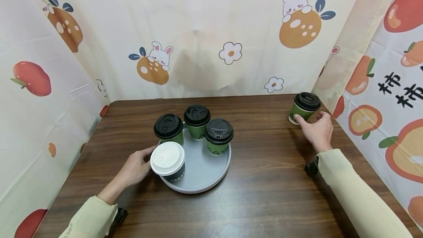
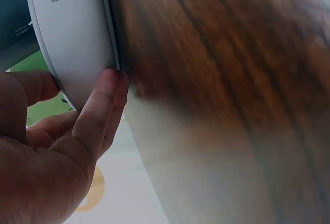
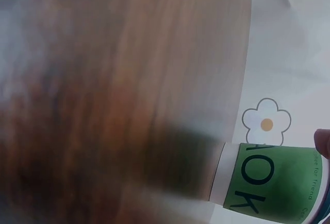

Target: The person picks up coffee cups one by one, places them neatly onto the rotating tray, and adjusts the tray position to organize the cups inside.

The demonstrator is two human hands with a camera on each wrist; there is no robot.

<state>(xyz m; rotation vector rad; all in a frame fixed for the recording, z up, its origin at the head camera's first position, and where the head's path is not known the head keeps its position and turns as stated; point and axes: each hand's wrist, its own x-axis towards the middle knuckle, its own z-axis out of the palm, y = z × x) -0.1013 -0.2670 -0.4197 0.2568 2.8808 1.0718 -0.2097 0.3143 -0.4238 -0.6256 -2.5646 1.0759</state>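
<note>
My left hand (image 1: 137, 168) grips the left edge of a round grey tray (image 1: 201, 175). In the left wrist view, thumb and fingers (image 2: 100, 100) pinch the tray's raised rim (image 2: 77, 33) from both sides. On the tray stand three green paper cups with black lids, a left one (image 1: 168, 126), a back one (image 1: 197, 116) and a right one (image 1: 219, 131). A dark paper cup with a white lid (image 1: 167, 158) stands at the tray's front left. Far right, my right hand (image 1: 318, 131) holds another black-lidded green paper cup (image 1: 307, 102), its lettering visible (image 3: 278, 183).
The brown wooden table (image 1: 261, 179) spreads around and between the tray and the right-hand cup. Printed cloth walls close it in at the back (image 1: 205, 17), the left (image 1: 66, 120) and the right (image 1: 373, 83). The right-hand cup is near the back right corner.
</note>
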